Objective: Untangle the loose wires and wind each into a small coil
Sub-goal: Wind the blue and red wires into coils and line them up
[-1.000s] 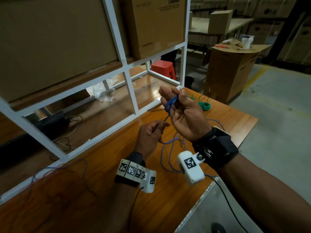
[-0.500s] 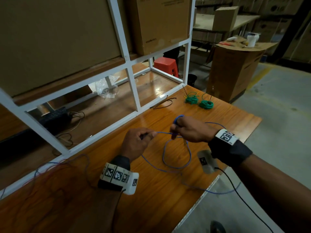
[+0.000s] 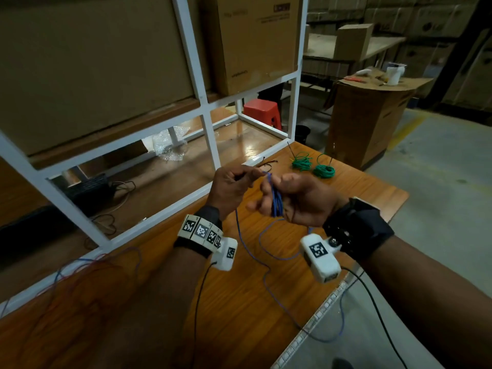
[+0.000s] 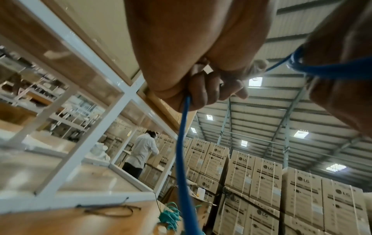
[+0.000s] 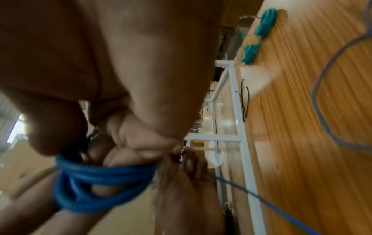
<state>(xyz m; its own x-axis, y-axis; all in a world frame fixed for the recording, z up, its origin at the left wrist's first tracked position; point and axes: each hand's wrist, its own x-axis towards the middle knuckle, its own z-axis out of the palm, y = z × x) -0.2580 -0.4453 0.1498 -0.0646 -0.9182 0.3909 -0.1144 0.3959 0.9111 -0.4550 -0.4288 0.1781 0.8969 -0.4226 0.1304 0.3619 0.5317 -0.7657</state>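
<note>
A blue wire point(image 3: 277, 201) is wound in several turns around the fingers of my right hand point(image 3: 292, 201), which is raised palm-up above the wooden table point(image 3: 239, 302). The turns show as a blue bundle point(image 5: 96, 179) in the right wrist view. My left hand point(image 3: 234, 187) is just left of it, pinching the free run of the blue wire point(image 4: 183, 143) that hangs down to the table and off its front edge. Two finished green coils point(image 3: 300, 164) point(image 3: 323, 171) lie at the far end of the table.
A tangle of thin red and blue wires point(image 3: 87, 265) lies on the table at the left. A white metal shelf frame point(image 3: 210, 139) stands close behind my hands, with cardboard boxes point(image 3: 253, 38) on it. A small black wire point(image 3: 266, 164) lies by the frame.
Both hands have lifted from the table. My right hand has turned palm-up, with the blue turns now across its fingers. My left hand has risen close beside it, still pinching the wire.
</note>
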